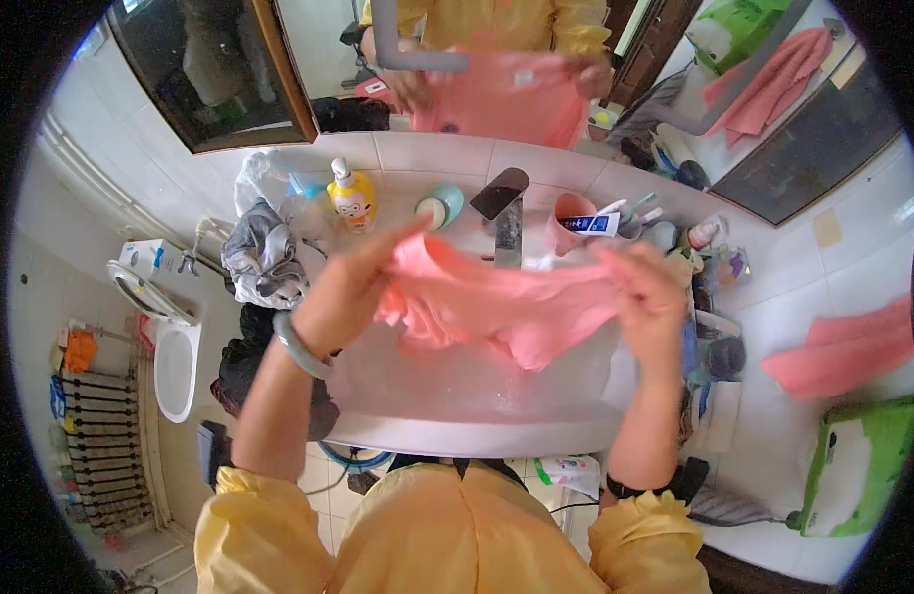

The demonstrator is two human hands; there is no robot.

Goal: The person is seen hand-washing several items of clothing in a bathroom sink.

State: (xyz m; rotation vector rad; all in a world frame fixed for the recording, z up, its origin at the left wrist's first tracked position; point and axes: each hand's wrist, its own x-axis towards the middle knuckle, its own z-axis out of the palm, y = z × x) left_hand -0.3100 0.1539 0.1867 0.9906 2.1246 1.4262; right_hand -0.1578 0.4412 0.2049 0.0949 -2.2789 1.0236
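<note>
A pink garment is stretched between my two hands above the white washbasin. My left hand, with a pale bangle at the wrist, grips its left end. The other end is pinched in my right hand. The cloth sags in the middle, with loose folds hanging below my left hand. Behind it stands the tap, its lower part covered by the cloth. The mirror reflects the garment spread flat, with a small white tag. The garment's exact kind is unclear.
On the back ledge stand a yellow pump bottle, a teal cup and a pink cup with a tube. Grey clothes and dark clothes lie at the left. A pink towel and green tissue pack hang right.
</note>
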